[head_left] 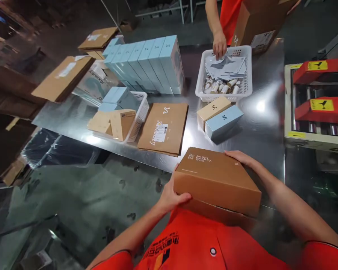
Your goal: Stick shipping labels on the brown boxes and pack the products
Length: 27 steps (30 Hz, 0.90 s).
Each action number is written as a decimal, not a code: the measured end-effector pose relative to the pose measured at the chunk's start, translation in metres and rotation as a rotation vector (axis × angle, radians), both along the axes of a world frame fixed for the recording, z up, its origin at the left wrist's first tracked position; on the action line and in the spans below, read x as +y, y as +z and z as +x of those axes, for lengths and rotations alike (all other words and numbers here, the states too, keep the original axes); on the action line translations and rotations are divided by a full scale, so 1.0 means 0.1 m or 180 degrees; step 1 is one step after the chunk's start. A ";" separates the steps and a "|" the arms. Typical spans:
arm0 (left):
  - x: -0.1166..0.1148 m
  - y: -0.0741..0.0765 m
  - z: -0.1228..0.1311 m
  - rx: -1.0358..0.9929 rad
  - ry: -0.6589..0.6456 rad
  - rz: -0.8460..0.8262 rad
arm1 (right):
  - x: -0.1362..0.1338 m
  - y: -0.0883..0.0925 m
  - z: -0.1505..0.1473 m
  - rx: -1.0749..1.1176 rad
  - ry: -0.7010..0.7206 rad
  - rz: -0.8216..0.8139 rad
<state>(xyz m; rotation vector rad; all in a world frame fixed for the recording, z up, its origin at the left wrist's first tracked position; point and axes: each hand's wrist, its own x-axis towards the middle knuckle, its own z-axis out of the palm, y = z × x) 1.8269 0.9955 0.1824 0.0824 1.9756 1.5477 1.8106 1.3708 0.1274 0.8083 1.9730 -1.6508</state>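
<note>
My hands hold a brown cardboard box [216, 182] printed with white lettering, just above the near edge of the steel table. My left hand [173, 195] grips its near left corner, and my right hand [239, 157] wraps its far right edge. Ahead lie a flat brown carton [163, 127], a tan box [213, 110] and a pale blue box [224, 122]. A co-worker's hand [219, 44] reaches into a white plastic basket [224, 93] holding papers and small bottles.
A long row of pale blue boxes [141, 63] stands on the steel table [259, 150]. A second white basket [139, 116] holds blue and tan boxes. Flat cartons [62, 78] lie at the far left. A red-and-cream machine [315, 101] stands to the right.
</note>
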 end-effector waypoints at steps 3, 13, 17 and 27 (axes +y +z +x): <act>-0.16 -0.27 0.11 0.0091 0.0116 0.0019 | 0.05 0.35 -0.11 0.0160 0.0039 -0.0016; -0.03 -0.46 -1.11 -0.0003 -0.0014 0.0306 | -1.07 1.32 0.85 0.1819 0.2857 0.2262; 0.20 0.01 -1.13 0.0415 -0.0400 0.0696 | -1.11 1.34 0.67 0.1206 0.3371 0.1472; 0.47 0.17 -0.95 0.0735 -0.0089 -0.0161 | 1.24 0.56 -1.49 0.0990 0.2083 0.3186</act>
